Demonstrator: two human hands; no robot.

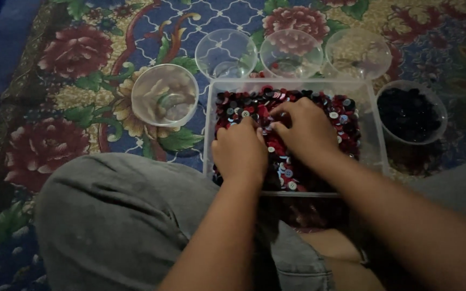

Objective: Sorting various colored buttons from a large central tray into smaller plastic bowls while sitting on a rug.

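Far left: I see a flowered carpet in red, blue and gold covering the floor, with my grey-trousered knee over its lower part
Left cup: a clear plastic cup stands on the carpet just left of the tray, apart from it, nothing in it that I can make out
Back row: three more clear cups stand side by side behind the tray's far wall; contents too dim to tell
Tray: a clear rectangular tray sits in front of me, filled with mixed buttons, mostly red and black with some pale ones
Left hand: my left hand rests knuckles-up on the buttons at the tray's near-left part; fingers curled down together into the pile, whether they pinch a button I cannot tell
Right hand: my right hand lies just beside it, touching at the fingertips; fingers bunched together on the buttons, grip hidden
Far right: a clear cup of dark buttons stands right of the tray
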